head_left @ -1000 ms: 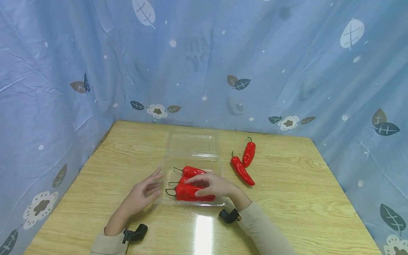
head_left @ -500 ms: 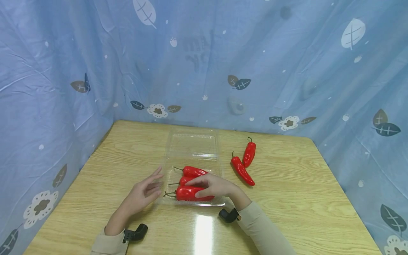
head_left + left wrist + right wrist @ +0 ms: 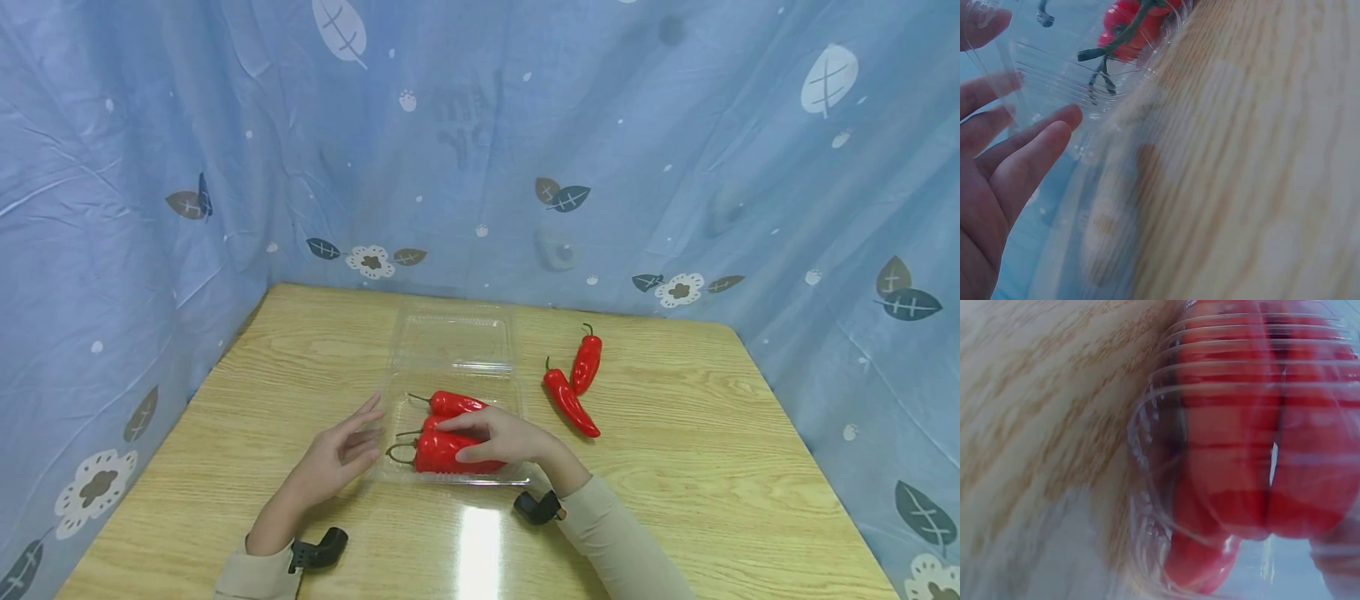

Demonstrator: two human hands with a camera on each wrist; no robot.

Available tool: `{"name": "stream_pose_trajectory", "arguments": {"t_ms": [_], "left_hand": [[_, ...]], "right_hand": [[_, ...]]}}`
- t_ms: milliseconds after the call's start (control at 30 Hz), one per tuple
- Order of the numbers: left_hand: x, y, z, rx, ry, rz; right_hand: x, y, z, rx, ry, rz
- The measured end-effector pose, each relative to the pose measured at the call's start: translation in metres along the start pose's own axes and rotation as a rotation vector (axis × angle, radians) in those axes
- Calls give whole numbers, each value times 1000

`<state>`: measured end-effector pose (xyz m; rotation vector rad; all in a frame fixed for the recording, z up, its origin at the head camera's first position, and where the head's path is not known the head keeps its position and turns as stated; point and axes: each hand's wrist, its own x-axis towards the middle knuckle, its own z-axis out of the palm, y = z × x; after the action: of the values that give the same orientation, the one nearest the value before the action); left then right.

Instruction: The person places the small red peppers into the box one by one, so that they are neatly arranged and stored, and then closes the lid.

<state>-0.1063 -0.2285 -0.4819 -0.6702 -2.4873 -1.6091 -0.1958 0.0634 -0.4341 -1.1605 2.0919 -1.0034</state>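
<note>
A clear plastic clamshell box (image 3: 397, 477) lies unfolded on the table, holding several glossy red chili peppers with green stems pointing left. My right hand (image 3: 512, 437) reaches into it from the right, thumb and fingers curled over the front red pepper (image 3: 438, 452). Behind that one lie a middle pepper (image 3: 432, 422), partly under the fingers, and a back pepper (image 3: 453, 403). Through the ribbed wall, the right wrist view shows red peppers (image 3: 1229, 450) side by side. At the box's left edge, my left hand (image 3: 333, 458) has loosely spread fingers and holds nothing.
Two more red peppers, a long one (image 3: 572, 402) and a shorter one (image 3: 587, 363), lie touching on the table right of the box. The box's flat clear lid (image 3: 453, 340) extends toward the back. Blue patterned curtains (image 3: 480, 150) surround the wooden table (image 3: 690, 417).
The front pepper has turned slightly under my right hand; its stem area went from a curve to crossed stems and now a loop. My left hand has stayed in place.
</note>
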Motion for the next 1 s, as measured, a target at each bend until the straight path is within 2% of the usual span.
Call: {"name": "stream_pose_trajectory", "arguments": {"t_ms": [433,700,1000], "left_hand": [[0,2,-1,-1,-3,-7],[0,3,-1,0,-1,-6],[0,0,0,8,-1,4]], "right_hand": [[1,-1,1,17,14,-31],[2,2,0,81,-36,-100],[2,3,0,67,-24,-89]]}}
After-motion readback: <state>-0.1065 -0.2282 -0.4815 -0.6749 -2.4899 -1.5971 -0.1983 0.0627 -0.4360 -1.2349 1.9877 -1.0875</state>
